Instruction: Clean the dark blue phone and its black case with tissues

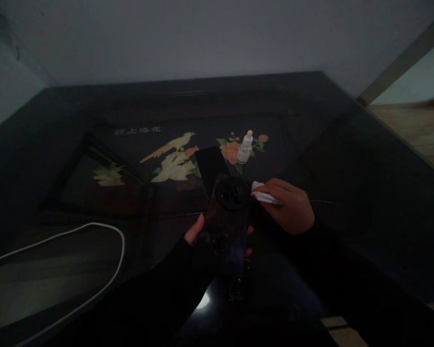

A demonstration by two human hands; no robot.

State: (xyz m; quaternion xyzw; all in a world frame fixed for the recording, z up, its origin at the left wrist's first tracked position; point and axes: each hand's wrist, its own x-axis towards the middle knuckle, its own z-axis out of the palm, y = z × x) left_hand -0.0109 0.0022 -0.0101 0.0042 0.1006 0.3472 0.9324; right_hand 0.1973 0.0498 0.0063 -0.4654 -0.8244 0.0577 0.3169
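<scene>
Dark sleeves nearest; beyond, left hand grasps phone over table, long axis pointing away; right hand, nearer camera end, pinches white wipe beside it, contact unclear.

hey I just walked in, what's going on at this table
A person's left hand holds a dark phone, its back with the round camera block facing up. The right hand pinches a folded white cloth or tissue by the phone's camera end; whether it touches is too dark to tell. Just beyond the phone, a flat black object lies on the dark glossy table, and a small white-capped bottle stands nearby. A white cable curves across the left side.
</scene>
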